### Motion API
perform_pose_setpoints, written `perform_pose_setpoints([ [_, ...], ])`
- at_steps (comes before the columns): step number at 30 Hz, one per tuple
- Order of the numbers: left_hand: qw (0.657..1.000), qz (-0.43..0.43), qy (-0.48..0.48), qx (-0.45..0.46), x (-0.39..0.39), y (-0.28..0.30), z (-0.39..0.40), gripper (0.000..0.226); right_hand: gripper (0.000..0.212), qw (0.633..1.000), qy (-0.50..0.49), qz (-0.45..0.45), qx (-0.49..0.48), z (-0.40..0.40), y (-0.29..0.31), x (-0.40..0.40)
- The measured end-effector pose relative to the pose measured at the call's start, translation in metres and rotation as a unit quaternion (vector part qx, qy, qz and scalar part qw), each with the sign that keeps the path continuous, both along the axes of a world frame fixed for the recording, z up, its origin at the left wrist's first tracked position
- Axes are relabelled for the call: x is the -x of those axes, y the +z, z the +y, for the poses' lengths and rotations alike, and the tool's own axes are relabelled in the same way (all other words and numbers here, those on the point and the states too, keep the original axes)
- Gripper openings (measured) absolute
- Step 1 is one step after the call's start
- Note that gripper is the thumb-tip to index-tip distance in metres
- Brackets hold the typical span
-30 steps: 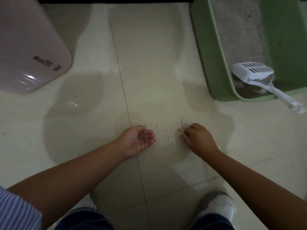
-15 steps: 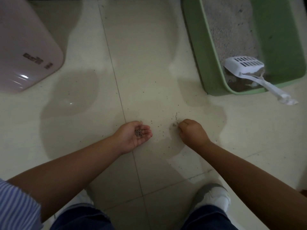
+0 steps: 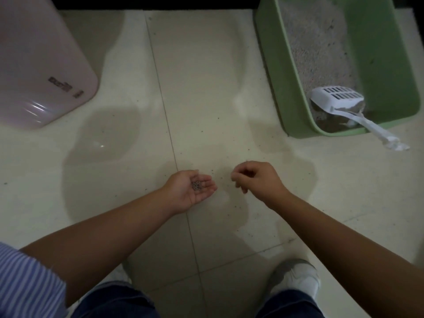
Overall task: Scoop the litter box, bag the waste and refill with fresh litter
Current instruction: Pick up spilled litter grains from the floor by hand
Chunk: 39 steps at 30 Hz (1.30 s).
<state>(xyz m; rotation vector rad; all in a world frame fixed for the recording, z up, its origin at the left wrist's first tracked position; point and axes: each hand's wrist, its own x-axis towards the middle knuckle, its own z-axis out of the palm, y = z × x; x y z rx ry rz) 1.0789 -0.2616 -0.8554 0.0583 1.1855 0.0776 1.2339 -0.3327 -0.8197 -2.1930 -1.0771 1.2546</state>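
Gathering spilled grey litter grains (image 3: 196, 185) — cupped left hand (image 3: 191, 188) carries them, right hand (image 3: 257, 180) pinches, contents unclear. Green plastic litter box (image 3: 273, 65) holds 1 white slotted scoop (image 3: 337, 99) — bagging and refilling seemingly remain.

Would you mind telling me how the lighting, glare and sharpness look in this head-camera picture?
Head view: dim overall; the tiled floor carries soft dark shadows; glare streaks the pink appliance; wide-angle bending tilts the green litter box; the right hand looks slightly blurred.
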Motion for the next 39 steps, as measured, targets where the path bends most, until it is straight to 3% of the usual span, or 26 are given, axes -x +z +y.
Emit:
perform_pose_setpoints([
  [2,1.0,-0.012,-0.014,0.007,-0.003,0.003,-0.003,0.04,0.011,0.998,0.065,-0.018,0.0,-0.002,0.007,0.002],
  [6,1.0,-0.02,-0.02,0.007,-0.002,0.003,-0.003,0.039,0.017,0.993,0.033,-0.11,0.003,-0.004,0.001,-0.018],
  [11,1.0,0.012,-0.005,-0.023,0.008,0.001,0.003,0.037,0.019,0.954,0.154,-0.257,0.014,-0.014,-0.032,-0.024],
  [13,1.0,0.013,0.006,-0.027,0.014,0.001,0.005,0.036,0.014,0.948,0.158,-0.276,-0.004,-0.014,-0.042,-0.02],
  [16,0.999,0.01,0.018,-0.028,0.02,0.001,0.008,0.036,0.011,0.947,0.129,-0.293,-0.025,-0.007,-0.047,-0.014],
  [20,0.999,0.017,0.03,-0.033,0.028,0.002,0.012,0.034,0.026,0.951,0.099,-0.288,-0.049,0.025,-0.044,-0.013],
  [23,0.998,0.023,0.037,-0.04,0.033,0.006,0.017,0.032,0.024,0.954,0.139,-0.257,-0.068,0.059,-0.045,-0.009],
  [26,0.997,0.032,0.055,-0.048,0.039,0.01,0.026,0.033,0.057,0.932,0.258,-0.253,-0.022,0.089,-0.048,0.004],
  [29,0.995,0.038,0.072,-0.055,0.044,0.009,0.033,0.033,0.071,0.901,0.326,-0.282,0.039,0.103,-0.054,0.013],
  [39,0.997,0.022,0.061,-0.038,0.028,0.005,0.032,0.034,0.084,0.891,0.309,-0.29,0.164,0.005,-0.04,0.007],
])
